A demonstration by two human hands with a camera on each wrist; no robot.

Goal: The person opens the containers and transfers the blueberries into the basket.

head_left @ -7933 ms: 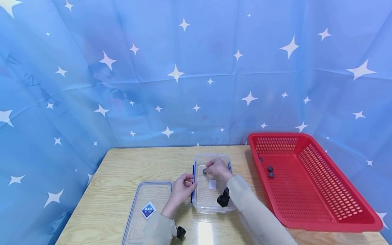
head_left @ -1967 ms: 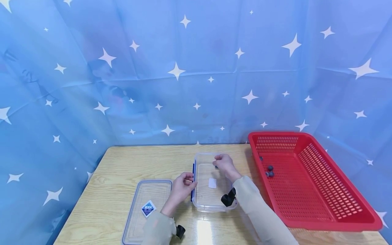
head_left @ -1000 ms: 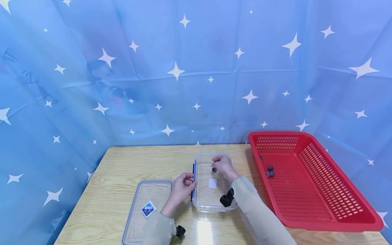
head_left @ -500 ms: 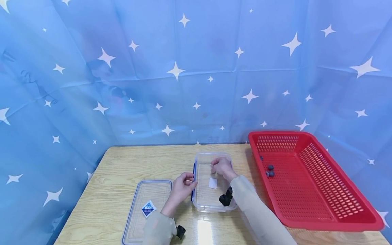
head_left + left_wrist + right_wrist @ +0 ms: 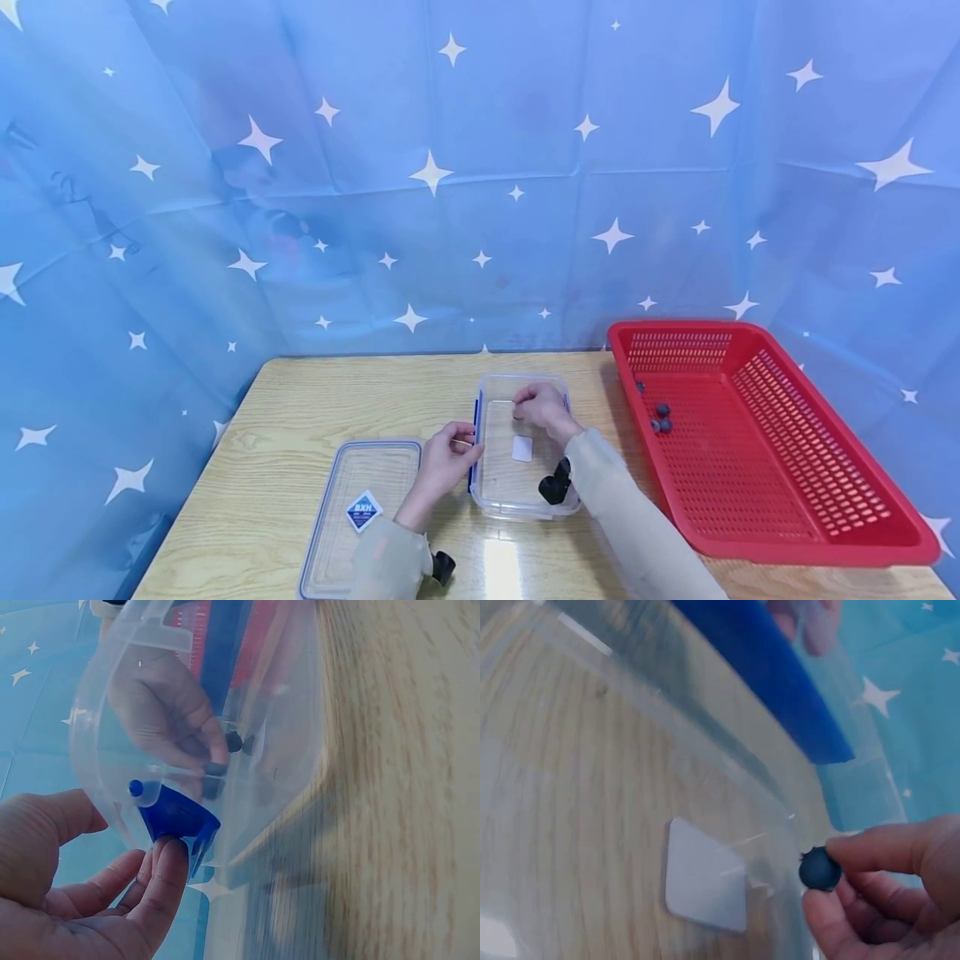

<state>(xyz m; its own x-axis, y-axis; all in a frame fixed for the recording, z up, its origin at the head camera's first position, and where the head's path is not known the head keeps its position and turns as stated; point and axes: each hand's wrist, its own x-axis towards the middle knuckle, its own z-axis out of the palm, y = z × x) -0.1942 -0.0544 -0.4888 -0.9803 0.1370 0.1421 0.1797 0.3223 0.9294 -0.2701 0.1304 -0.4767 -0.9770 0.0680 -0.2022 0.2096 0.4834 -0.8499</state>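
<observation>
In the right wrist view a dark blueberry [image 5: 820,870] is pinched between thumb and fingertip of my right hand [image 5: 544,408]. That hand reaches into a clear plastic box [image 5: 517,510] with blue side latches; in the head view its fingers hide the berry. At the box's left side, my left hand [image 5: 444,460] grips the wall, its fingertips against a blue latch [image 5: 176,814] in the left wrist view. A pale square label [image 5: 706,877] shows at the box's bottom.
The box's clear lid [image 5: 375,467], with a blue diamond sticker [image 5: 363,511], lies to the left on the wooden table [image 5: 322,400]. On the right stands a red basket [image 5: 750,483] with several blueberries [image 5: 663,410] along its left side. A starry blue curtain [image 5: 517,275] hangs behind.
Since 7.9 s ago one more blueberry lies in the red basket. Over the last second my right hand has shifted slightly left and lower in the box. My left hand has stayed put.
</observation>
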